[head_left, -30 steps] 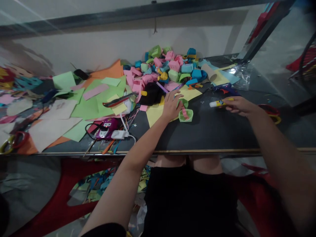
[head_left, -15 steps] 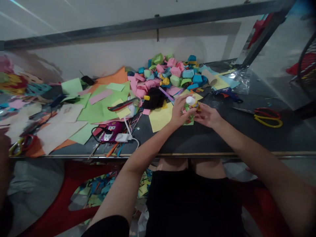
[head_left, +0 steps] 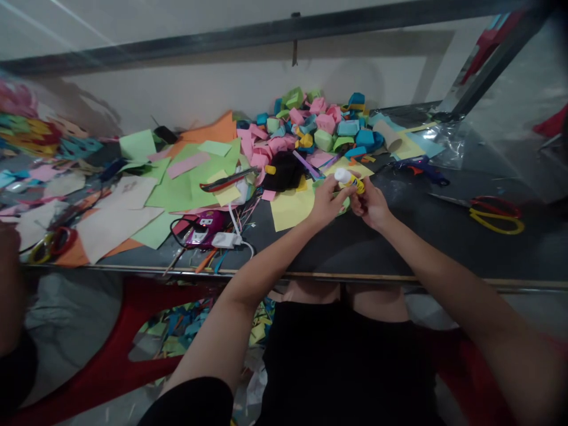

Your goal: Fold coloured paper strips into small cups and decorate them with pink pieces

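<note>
A glue stick (head_left: 356, 184) with a yellow body and a white cap end lies tilted between my two hands. My right hand (head_left: 373, 206) is closed around its yellow end. Close by on the left, my left hand (head_left: 327, 204) has its fingers curled on a light green paper piece (head_left: 345, 205), which shows partly beneath the glue stick. The left thumb lies against the glue stick near its white end. Much of the green piece is hidden by the fingers. Yellow paper (head_left: 286, 210) is spread on the table beside my left hand.
Folded paper pieces (head_left: 326, 123) are heaped at the back. Scissors (head_left: 494, 213) and a blue glue gun (head_left: 421, 168) lie to the right. On the left are a purple power socket (head_left: 206, 229), a red-black cutter (head_left: 226, 180) and paper sheets (head_left: 190, 183). Another person's arm (head_left: 9, 290) is at far left.
The glue stick has turned from pointing up at me to lying more sideways, showing more of its yellow body. My right hand has tilted with it. The whole view has shifted slightly.
</note>
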### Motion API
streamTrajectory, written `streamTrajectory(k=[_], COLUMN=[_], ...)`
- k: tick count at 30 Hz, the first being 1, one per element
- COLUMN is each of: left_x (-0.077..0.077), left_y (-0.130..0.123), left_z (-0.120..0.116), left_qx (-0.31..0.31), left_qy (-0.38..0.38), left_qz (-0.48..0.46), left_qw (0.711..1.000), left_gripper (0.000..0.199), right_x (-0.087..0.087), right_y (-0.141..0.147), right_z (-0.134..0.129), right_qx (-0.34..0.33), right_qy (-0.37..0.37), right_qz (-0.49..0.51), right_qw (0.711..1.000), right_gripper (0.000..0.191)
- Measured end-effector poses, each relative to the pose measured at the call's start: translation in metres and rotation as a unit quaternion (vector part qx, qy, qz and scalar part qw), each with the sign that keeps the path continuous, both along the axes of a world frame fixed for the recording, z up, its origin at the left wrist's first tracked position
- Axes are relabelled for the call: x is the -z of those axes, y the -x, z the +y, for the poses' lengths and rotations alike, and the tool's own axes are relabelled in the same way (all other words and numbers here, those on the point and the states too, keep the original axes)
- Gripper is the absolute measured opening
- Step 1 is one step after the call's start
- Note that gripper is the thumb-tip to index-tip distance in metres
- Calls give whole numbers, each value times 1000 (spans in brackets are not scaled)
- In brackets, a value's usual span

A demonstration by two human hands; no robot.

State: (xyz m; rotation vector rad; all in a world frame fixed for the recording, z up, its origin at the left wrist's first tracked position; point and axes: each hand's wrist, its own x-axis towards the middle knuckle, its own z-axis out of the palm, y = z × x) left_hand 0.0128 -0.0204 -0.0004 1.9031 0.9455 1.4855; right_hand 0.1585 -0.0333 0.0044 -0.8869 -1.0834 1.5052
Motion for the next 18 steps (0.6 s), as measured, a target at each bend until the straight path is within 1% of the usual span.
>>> streamTrajectory(k=[2,5,8,11,14,16,18], left_x=[0,6,11,12,10,8,8], left_y=[1,4,4,4,8,12,17], left_z=[-1,3,7,7,8,9,12], left_qx=[-4,-11,-7,10,12,14,19], left_qy=[-19,-39,-73,-95,-105,-100,-70], left_qz=[15,41,48,46,52,60,65], left_qw=[1000,998,996,994,993,993,995], left_gripper=[28,27,29,31,33,35,37], right_x=[-1,0,2,5,8,9,11], right_y=[1,1,1,1,-1,-3,-5], right_z=[0,0,1,2,0,-2,-4], right_qx=[-12,-40,-51,-59,-70,-93,-136], right_qy=[28,71,88,71,40,7,-31], right_qz=[-9,-18,-20,-16,-2,-5,-20], right_qw=[999,997,995,996,997,996,990], right_gripper=[65,65,65,64,61,61,64])
